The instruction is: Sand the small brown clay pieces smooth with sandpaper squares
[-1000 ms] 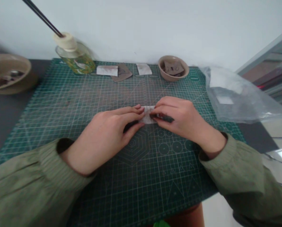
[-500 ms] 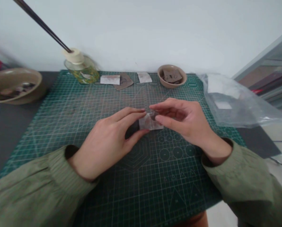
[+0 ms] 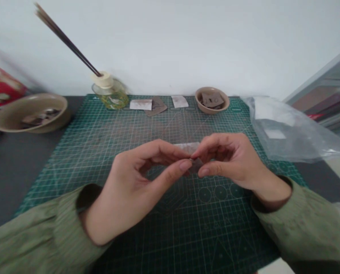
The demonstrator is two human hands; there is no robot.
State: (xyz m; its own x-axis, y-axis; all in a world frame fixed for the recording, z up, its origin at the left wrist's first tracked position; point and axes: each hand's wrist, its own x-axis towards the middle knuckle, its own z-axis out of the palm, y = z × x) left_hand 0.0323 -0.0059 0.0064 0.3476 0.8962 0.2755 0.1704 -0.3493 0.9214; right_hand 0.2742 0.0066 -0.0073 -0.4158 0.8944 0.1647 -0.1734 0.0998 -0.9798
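Over the middle of the green cutting mat (image 3: 101,133), my two hands meet at a small, flat grey-brown piece (image 3: 196,166). My left hand (image 3: 141,182) pinches its left edge between thumb and fingertips. On the other side, the thumb and index finger of my right hand (image 3: 232,160) grip the same piece. Its exact kind and most of its outline are hidden by my fingers. Just behind my fingertips, a white slip of paper (image 3: 189,146) lies on the mat, partly covered by the hands.
A small bowl (image 3: 212,110) of brown pieces stands at the back, near paper scraps (image 3: 180,101) and a reed diffuser (image 3: 111,95). At left is a larger bowl (image 3: 7,120) beside a red package (image 3: 1,85). A clear plastic bag (image 3: 298,140) lies at right.
My left hand has come off the white slip and closed on the small piece beside my right fingers. Both hands now sit nearer to me than the slip. The camera view has shifted.
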